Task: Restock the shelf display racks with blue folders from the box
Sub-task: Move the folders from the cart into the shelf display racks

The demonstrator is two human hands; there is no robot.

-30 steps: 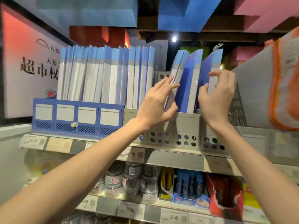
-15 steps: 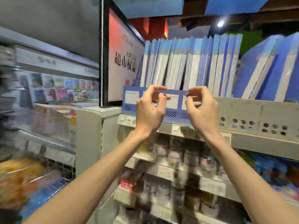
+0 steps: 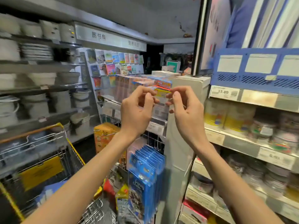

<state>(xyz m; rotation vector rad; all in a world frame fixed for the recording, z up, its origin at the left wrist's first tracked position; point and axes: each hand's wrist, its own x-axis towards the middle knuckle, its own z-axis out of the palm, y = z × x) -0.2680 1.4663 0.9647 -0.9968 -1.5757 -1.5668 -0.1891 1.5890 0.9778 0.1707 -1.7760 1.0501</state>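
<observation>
Forearms: both were stretched up and forward from the bottom edge, bare.
Cart: a wire shopping cart (image 3: 73, 148) with a yellow frame was seen low on the left, nearest the person.
Hanging packets: a row of blue packets (image 3: 145, 172) was hung on a wire stand between the two forearms.
Left hand (image 3: 137, 110): it was raised in mid-air, fingers curled inward with the thumb close to the fingertips; nothing could be made out in it.
Right hand (image 3: 186, 110): it was raised just beside the left, curled the same way, fingertips almost meeting those of the left; nothing was seen held.
Shelf (image 3: 258, 99): its front edge was seen to the right, with a price label (image 3: 224, 92) reading 15.80.
Display rack (image 3: 255, 78): the blue rack was set on that shelf, just above the label.
Blue folders (image 3: 262, 21): they were stood on end in the rack at the top right corner, long axis running upward with a slight lean, narrow edges turned toward the aisle; detail was lost to blur.
Far shelves: pots (image 3: 59, 101) were ranged on the left, picture cards (image 3: 116, 62) beyond the hands.
Change: one second earlier both hands were laid on folders in a grey rack; that rack was now out of view, the view was swung left, and the hands were well apart from the folders.
</observation>
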